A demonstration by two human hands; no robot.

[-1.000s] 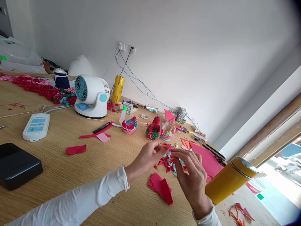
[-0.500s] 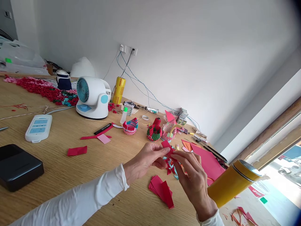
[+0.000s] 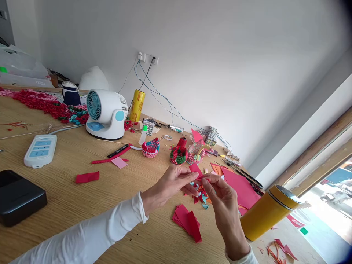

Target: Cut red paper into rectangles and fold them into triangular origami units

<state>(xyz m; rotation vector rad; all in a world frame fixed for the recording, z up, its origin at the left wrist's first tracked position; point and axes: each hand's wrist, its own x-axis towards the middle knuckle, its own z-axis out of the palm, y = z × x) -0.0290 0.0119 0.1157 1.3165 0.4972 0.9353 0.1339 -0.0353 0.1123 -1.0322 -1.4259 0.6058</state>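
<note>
Between my two hands is a small piece of red paper (image 3: 195, 169), raised above the table. My left hand (image 3: 176, 181) pinches its left part with thumb and fingers. On its right lower edge, my right hand (image 3: 221, 194) has thumb and fingertips closed; the paper looks bent or folded there, partly hidden by fingers. Just below my hands lies a stack of red paper strips (image 3: 183, 220). Behind my right hand are small folded red, orange and light blue paper pieces (image 3: 202, 198).
A yellow bottle (image 3: 268, 211) stands right of my right hand. Woven paper baskets (image 3: 179, 154) and red sheets (image 3: 240, 187) lie beyond. Leftward are a white fan (image 3: 107, 113), a power strip (image 3: 41, 150), a black box (image 3: 20, 198) and a lone red strip (image 3: 87, 177).
My right fingers have curled in and shifted along the paper's lower edge, uncovering more of the folded pieces behind. My left hand keeps its pinch. The view has shifted slightly.
</note>
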